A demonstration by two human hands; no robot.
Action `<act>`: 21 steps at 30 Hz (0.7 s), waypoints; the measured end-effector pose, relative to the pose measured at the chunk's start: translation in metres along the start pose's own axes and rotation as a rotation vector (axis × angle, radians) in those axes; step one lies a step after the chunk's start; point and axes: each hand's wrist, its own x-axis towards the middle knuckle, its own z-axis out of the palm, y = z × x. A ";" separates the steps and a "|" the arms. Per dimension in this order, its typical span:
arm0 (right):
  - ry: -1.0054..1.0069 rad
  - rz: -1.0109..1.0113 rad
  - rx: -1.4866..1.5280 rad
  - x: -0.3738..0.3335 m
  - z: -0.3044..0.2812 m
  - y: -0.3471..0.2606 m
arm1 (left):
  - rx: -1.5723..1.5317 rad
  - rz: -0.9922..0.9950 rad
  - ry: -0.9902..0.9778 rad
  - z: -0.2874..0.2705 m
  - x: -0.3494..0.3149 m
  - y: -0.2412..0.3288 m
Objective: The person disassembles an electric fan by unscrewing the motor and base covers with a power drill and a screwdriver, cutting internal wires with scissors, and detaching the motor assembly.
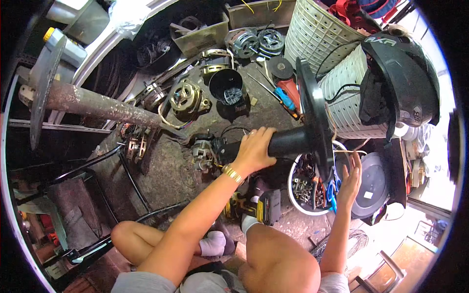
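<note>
A black stand, apparently a fan's, lies across in front of me: a thick tube (289, 143) with a wide round base (312, 105) at its right end. My left hand (255, 150) is wrapped round the tube near its left end. Close by that end is an exposed motor (201, 152); whether it is attached I cannot tell. My right hand (350, 183) is raised beside the lower edge of the base, its fingers stretched out and holding nothing. Whether it touches the base is unclear. Below the tube sits a yellow and black cordless drill (266, 207), partly hidden by my leg.
A white tub (293, 193) of small parts and tools stands below the base. Several bare motors (186, 99), a black cup-shaped housing (225, 80) and screwdrivers (286, 99) lie beyond. White perforated baskets (342, 80) with a black helmet (403, 80) rise at right. A rusty pole (100, 103) leans left.
</note>
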 end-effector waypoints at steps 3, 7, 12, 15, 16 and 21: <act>-0.035 -0.018 0.049 -0.006 0.004 0.004 | -0.079 0.003 -0.055 -0.030 -0.015 0.006; -0.036 -0.048 0.025 -0.007 0.019 -0.007 | -0.314 -0.028 -0.154 -0.082 -0.021 -0.032; 0.018 -0.007 0.078 -0.011 0.011 0.010 | -0.717 -0.075 0.126 -0.124 0.004 -0.070; 0.005 0.046 0.055 -0.019 0.021 0.015 | -0.890 -0.138 0.034 -0.132 0.001 -0.060; -0.055 0.025 0.092 -0.022 0.031 0.008 | -0.887 -0.164 -0.056 -0.130 0.000 -0.059; -0.137 0.066 0.130 -0.026 0.048 0.027 | -0.542 0.150 0.097 -0.101 0.001 -0.020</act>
